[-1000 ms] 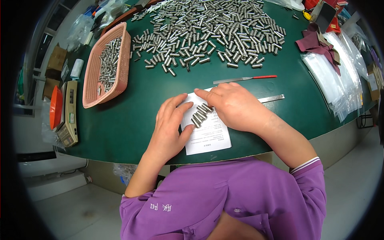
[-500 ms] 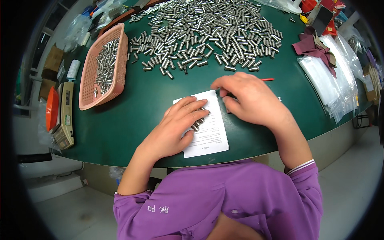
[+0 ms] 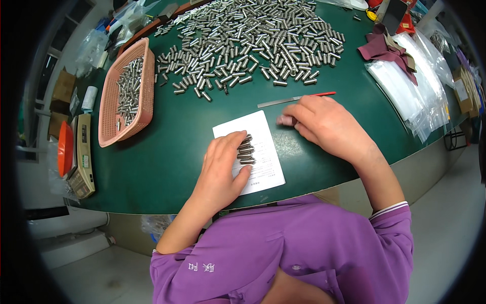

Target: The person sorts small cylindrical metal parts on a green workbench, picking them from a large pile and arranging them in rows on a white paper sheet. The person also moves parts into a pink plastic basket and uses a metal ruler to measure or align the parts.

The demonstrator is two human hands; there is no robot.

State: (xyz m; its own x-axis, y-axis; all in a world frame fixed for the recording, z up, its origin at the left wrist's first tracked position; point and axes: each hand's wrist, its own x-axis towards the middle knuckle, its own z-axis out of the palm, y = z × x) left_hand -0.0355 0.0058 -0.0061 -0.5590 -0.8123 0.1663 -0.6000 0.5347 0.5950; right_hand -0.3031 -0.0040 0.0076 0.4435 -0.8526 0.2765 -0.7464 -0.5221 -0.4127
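My left hand [image 3: 218, 169] is cupped along a short row of steel pins [image 3: 246, 152], with its fingers at the row's far end and its thumb at the near end. These pins lie side by side on a white printed sheet [image 3: 263, 169]. To the right of the sheet, my right hand [image 3: 329, 124] is closed, its fingers curled down close to the table. A small, dull mauve piece [image 3: 287, 120] shows at its fingertips, too small to name. Just beyond that hand lies a thin flat metal strip with a red handle [image 3: 296, 99].
A large heap of steel pins [image 3: 253, 45] covers the far side of the green table [image 3: 177, 172]. On the left stand a pink basket [image 3: 147, 96] of pins and a scale [image 3: 82, 157]. Plastic bags [image 3: 405, 91] and a maroon cloth [image 3: 387, 53] lie right.
My left hand has drawn its fingers back from over the pins, so the row shows. My right hand has moved slightly right, and the flat metal strip is now exposed.
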